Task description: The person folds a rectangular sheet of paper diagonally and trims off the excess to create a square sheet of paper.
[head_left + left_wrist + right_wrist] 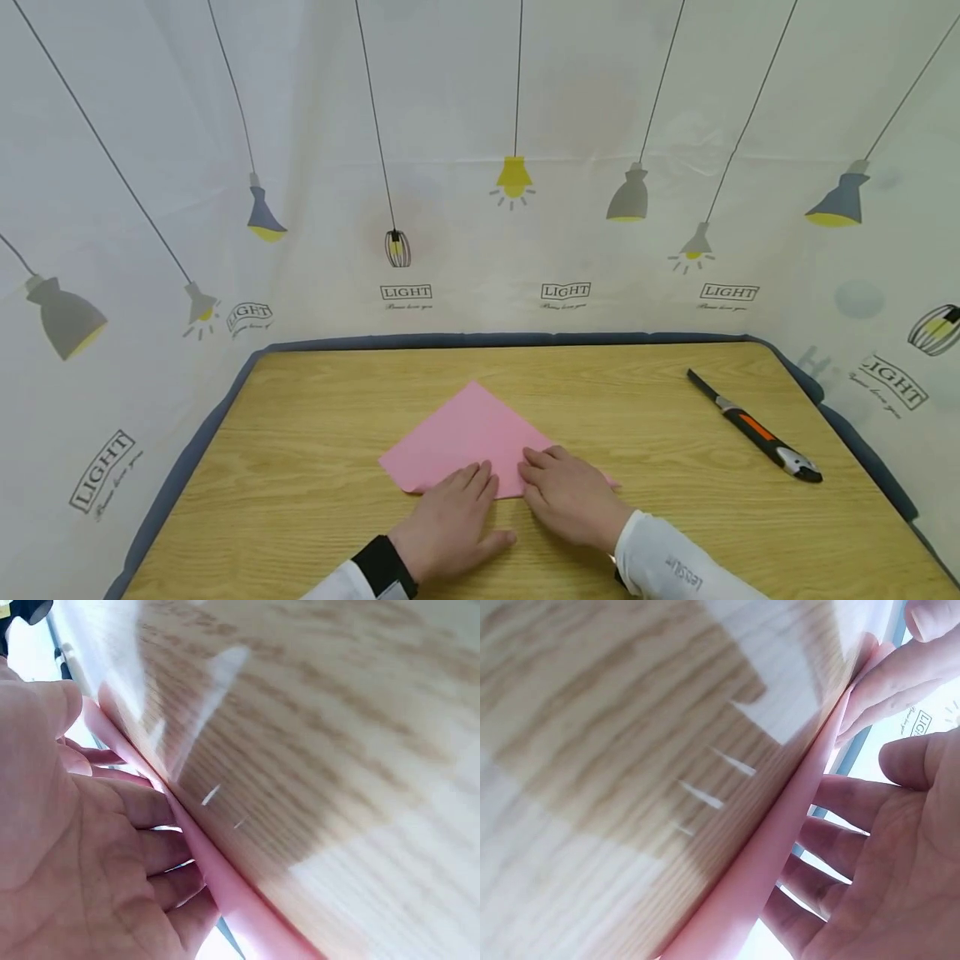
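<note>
A pink sheet of paper [468, 425], folded into a triangle, lies on the wooden table with its point toward the back and its folded edge toward me. My left hand [453, 521] presses on that near edge left of its middle, fingers straight. On the right part of the same edge my right hand [570, 496] rests with its fingers extended. Both wrist views show the paper's edge [217, 877] running under the fingertips, slightly raised off the table at its ends. Parts of the fold are hidden beneath the hands.
A utility knife [757, 433] with a black and orange handle lies on the right of the table [300, 433], its dark blade end pointing to the back left. A white curtain [465, 125] printed with lamps surrounds the table behind a dark blue edge.
</note>
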The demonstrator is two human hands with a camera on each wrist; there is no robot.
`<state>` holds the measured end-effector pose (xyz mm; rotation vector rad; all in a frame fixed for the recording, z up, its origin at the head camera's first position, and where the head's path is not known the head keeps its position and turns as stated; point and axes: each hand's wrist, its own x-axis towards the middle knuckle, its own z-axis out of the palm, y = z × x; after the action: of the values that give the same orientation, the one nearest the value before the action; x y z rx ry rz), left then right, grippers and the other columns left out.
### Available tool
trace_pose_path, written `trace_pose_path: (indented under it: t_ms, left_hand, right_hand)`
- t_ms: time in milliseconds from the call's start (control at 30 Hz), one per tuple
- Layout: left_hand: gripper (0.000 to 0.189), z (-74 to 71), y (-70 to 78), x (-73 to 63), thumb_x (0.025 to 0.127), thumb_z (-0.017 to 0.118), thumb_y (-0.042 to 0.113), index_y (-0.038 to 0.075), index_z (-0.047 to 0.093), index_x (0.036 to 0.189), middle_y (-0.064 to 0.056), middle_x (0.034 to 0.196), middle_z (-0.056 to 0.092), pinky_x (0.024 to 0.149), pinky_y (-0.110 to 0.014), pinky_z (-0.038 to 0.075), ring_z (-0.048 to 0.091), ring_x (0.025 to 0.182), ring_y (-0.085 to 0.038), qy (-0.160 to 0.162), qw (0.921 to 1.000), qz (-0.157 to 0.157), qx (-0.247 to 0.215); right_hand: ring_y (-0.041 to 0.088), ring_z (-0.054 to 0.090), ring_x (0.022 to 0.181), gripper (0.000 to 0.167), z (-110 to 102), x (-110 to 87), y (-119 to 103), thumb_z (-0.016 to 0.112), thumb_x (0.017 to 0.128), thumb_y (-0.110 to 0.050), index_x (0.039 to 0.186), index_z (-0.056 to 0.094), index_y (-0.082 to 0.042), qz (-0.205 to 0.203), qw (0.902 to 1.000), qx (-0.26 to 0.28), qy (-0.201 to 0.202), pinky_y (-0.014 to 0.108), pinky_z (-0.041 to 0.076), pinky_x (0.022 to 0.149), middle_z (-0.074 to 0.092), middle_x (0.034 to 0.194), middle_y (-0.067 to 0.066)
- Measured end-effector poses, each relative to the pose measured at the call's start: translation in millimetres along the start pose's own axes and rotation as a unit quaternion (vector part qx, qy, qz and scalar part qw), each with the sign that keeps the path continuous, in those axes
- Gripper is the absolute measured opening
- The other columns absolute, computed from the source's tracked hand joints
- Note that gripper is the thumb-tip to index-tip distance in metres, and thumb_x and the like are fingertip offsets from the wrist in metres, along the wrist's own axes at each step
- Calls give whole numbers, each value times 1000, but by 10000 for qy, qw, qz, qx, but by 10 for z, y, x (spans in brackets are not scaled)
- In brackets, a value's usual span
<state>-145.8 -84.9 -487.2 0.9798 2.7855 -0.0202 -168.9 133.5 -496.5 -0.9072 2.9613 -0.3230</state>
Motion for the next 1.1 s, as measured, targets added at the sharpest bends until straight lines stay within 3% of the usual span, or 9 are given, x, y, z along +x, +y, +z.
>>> trace_pose_path:
  t_ms: [300,533,800,1100]
  left_hand:
    - [90,19,68,-141,100,36,73,-1,48,150,-19,157,43,118,-41,33,39,145,-30,113,9991,105,384]
    - [94,36,57,-180,98,35,76,2,41,155,-17,162,35,112,-56,37,31,150,-31,-230,9996,-102,-131]
    - [101,35,70,-163,93,38,81,4,35,159,-16,166,27,110,-66,33,25,153,-31,-528,9965,-303,-565]
    - [102,52,75,-148,89,36,86,14,34,161,-14,167,24,104,-76,31,22,153,-31,-604,9965,-354,-455]
  right_hand:
    - [32,55,129,40,-21,-7,-13,48,105,-24,134,68,-5,-49,9999,-122,-17,47,44,108,59,144,12]
    - [32,54,130,42,-27,-7,-23,47,106,-25,137,66,-5,-11,9998,-178,-107,47,43,109,57,146,13]
    - [31,52,131,44,15,-32,-25,45,106,-27,140,64,-6,148,9998,-100,-132,50,42,109,55,149,12]
    - [32,50,134,45,19,-40,-37,44,107,-29,142,62,-6,166,9995,-106,-264,51,40,111,53,151,13]
